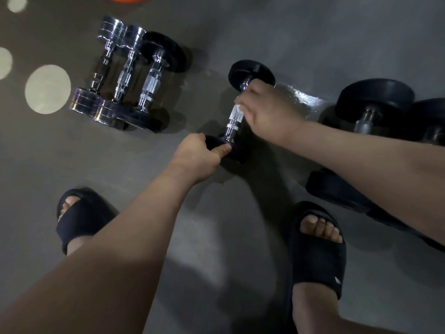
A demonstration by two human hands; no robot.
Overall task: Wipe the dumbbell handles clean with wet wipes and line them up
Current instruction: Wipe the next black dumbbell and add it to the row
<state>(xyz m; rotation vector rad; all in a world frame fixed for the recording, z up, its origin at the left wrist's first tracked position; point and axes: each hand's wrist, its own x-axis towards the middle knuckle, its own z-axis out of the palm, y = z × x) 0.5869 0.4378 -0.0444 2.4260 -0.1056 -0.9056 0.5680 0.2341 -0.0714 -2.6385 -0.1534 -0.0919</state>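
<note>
Grey floor [313, 32]; dumbbell [235, 116]; wipe [239, 108] on handle [232, 126]

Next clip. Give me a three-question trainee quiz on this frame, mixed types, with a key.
1. True or false: the left hand grips the middle dumbbell by its handle.
2. How many dumbbells lie in the row at left? A two, B three, C five.
3. Fill in: the right hand holds a ___ against the handle.
Key: 1 false, it grips the near weight; 2 B; 3 wipe.
</note>
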